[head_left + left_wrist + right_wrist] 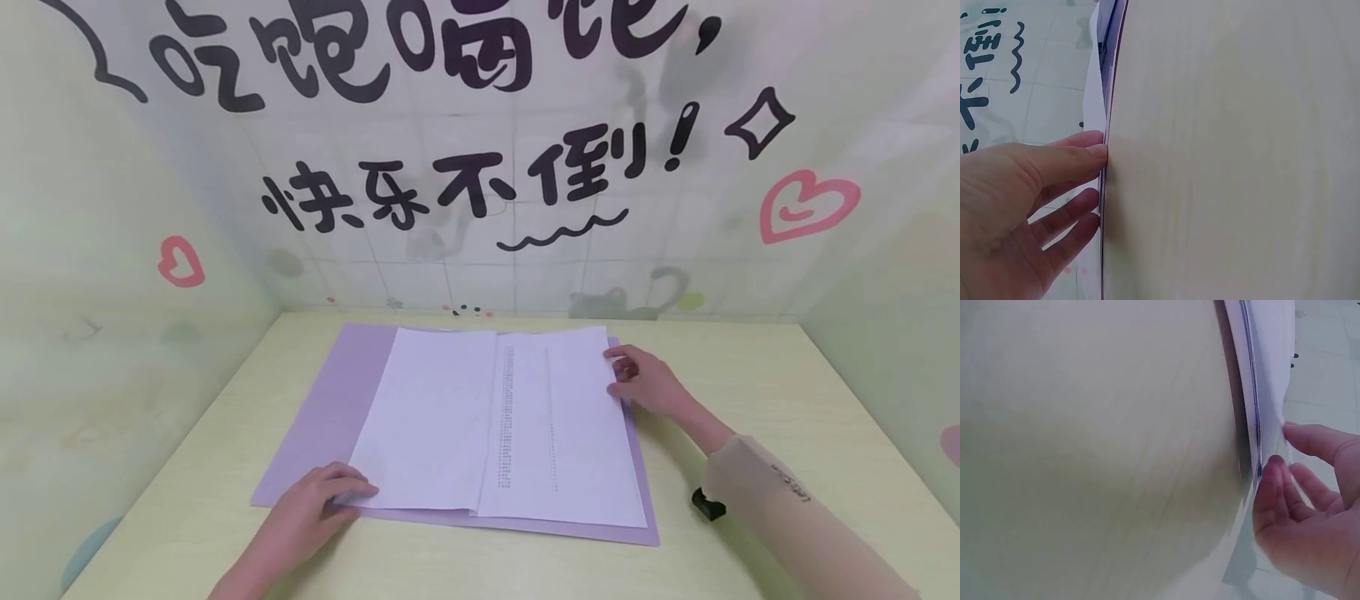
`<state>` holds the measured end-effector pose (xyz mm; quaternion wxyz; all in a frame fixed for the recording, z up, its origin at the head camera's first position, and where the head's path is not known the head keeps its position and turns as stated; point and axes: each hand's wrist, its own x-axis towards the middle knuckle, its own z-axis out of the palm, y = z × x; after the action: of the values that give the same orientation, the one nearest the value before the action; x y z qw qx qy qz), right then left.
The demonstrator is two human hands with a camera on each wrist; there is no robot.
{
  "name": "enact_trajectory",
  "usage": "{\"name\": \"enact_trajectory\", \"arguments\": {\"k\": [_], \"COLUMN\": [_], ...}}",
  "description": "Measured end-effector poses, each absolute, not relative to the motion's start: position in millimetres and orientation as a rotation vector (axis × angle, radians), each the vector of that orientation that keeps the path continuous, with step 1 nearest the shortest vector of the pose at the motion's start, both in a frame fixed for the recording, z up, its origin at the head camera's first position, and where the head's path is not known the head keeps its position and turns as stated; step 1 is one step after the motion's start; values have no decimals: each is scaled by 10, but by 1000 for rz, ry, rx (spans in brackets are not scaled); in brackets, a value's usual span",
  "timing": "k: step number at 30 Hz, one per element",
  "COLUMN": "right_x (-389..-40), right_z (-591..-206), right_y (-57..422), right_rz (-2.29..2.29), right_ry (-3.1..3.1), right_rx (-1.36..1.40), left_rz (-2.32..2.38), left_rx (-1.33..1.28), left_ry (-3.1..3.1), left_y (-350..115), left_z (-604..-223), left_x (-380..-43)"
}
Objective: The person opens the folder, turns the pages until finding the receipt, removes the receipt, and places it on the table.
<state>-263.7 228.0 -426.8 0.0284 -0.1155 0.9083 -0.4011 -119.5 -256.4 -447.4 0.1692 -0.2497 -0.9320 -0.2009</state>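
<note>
A purple folder [330,400] lies spread on the table, with white pages [427,417] inside. The right page [585,433] carries columns of small print. My left hand [311,508] rests at the lower left corner of the pages, fingers laid on the paper. In the left wrist view its thumb [1094,156] touches the folder's front edge. At the right page's upper outer edge is my right hand [652,383], index finger and thumb apart and touching the edge. The right wrist view shows the page [1272,362] bowed up slightly there.
The pale wood-look table [750,375] extends around the folder. Behind it stands a wall [465,275] with large black lettering, and side walls close in left and right. A small black object [708,505] shows beside the right sleeve [787,508].
</note>
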Motion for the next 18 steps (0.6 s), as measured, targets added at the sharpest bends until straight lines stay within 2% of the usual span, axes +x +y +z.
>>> {"name": "enact_trajectory", "arguments": {"k": [5, 18], "right_x": [-2630, -2613], "right_z": [-4238, -4170], "right_y": [2278, 2329], "right_rz": [-1350, -1269], "right_ry": [2756, 2798], "right_rx": [-371, -412], "left_rz": [-582, -574], "left_rx": [-698, -702], "left_ry": [-2664, -2676], "left_y": [-2568, -2557], "left_z": [-4472, -4464], "left_x": [-1187, -1191]}}
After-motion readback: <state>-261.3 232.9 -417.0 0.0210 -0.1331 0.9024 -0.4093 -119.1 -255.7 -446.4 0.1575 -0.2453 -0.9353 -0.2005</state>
